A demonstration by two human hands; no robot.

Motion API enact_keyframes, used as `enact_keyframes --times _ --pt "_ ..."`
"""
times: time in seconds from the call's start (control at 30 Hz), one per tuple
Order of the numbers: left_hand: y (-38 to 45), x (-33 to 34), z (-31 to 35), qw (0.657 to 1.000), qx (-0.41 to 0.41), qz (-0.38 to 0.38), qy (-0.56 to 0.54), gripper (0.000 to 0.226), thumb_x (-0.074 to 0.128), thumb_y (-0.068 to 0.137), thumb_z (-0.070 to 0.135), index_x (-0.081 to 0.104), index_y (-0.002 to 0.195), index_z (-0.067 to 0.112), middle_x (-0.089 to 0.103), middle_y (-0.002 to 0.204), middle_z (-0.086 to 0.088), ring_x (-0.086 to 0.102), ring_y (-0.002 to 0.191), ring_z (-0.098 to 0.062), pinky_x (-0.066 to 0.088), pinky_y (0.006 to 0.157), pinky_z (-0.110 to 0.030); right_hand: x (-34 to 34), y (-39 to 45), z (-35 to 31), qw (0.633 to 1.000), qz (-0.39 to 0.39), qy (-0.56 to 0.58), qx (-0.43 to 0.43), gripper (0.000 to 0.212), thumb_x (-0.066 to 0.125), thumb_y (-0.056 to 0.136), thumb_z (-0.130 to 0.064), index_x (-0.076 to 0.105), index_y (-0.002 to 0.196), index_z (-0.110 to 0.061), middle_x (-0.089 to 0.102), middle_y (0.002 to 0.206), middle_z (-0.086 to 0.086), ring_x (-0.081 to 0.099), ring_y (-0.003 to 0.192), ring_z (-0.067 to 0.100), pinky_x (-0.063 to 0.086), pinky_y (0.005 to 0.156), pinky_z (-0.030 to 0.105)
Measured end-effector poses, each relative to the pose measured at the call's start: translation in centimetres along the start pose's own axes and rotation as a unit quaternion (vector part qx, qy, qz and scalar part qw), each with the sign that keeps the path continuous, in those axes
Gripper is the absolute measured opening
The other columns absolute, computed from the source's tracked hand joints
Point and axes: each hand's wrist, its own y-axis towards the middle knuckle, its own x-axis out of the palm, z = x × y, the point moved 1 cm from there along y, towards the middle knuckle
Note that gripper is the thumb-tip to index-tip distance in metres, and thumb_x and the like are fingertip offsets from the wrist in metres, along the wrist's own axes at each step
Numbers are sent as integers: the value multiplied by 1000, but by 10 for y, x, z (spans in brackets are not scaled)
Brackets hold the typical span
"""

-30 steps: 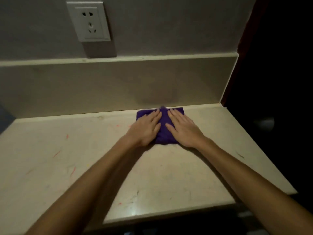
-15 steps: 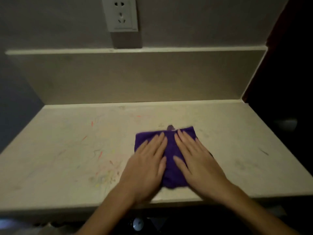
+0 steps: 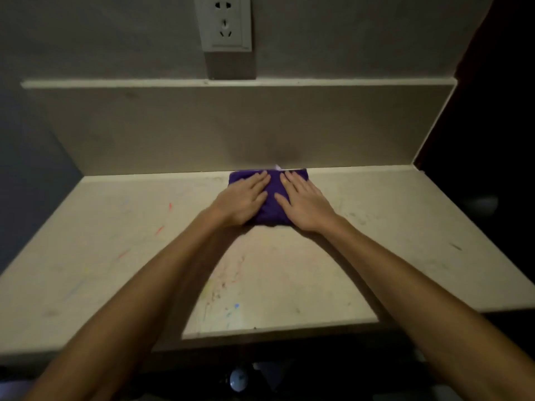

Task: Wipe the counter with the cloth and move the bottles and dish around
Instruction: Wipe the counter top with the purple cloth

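A purple cloth (image 3: 272, 198) is pressed flat against the pale counter (image 3: 376, 227) at the far edge, toward 12 o'clock, where its far hem touches the foot of the low backsplash (image 3: 202, 128). The cloth is covered on its 9 o'clock side by the left hand (image 3: 241, 202) and on its 3 o'clock side by the right hand (image 3: 304, 205); both palms are laid down flat with the fingers extended and held close together, nothing being pinched or gripped. A strip of purple is left showing between the two hands, and the thumbs are turned inward toward it. Both bare forearms are stretched out from 6 o'clock across the counter. The surface is marked by scattered coloured streaks (red ones toward 9 o'clock, fainter yellow and blue flecks nearer 6 o'clock). A white wall socket (image 3: 223, 23) is mounted above the backsplash at 12 o'clock. The area beyond the counter at 3 o'clock is too dark to be made out.
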Motion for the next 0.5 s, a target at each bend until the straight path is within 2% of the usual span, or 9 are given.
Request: enact_keyframes --times 0.1,0.23,0.37,0.5 --pt "21 -6 -8 999 -19 -20 34 55 19 114 30 13 165 10 11 173 -7 10 160 -19 15 129 -38 4 30 -6 1000 -4 -5 19 66 19 110 -50 14 166 -17 11 174 2 8 161 19 5 130 39" --pt "-13 -6 2 999 -12 6 40 56 20 113 35 18 165 13 17 173 -5 17 159 -18 16 128 -36 4 4 -16 1000 2 -4 9 67 17 109 -53 12 166 -19 9 175 0 7 161 17 5 131 39" --pt "-105 -5 16 1000 -8 21 11 59 20 111 41 19 165 19 17 173 0 18 158 -13 17 129 -35 7 -79 -51 999 7 3 -39 67 17 108 -54 8 167 -23 4 174 -5 2 160 11 4 130 36" --pt "-216 4 48 999 -10 45 -4 63 13 107 43 18 165 20 12 172 3 14 159 -9 18 129 -36 11 -174 -90 997 -11 8 -78 67 17 108 -55 -5 166 -29 -12 172 -13 -14 157 1 -2 130 32"
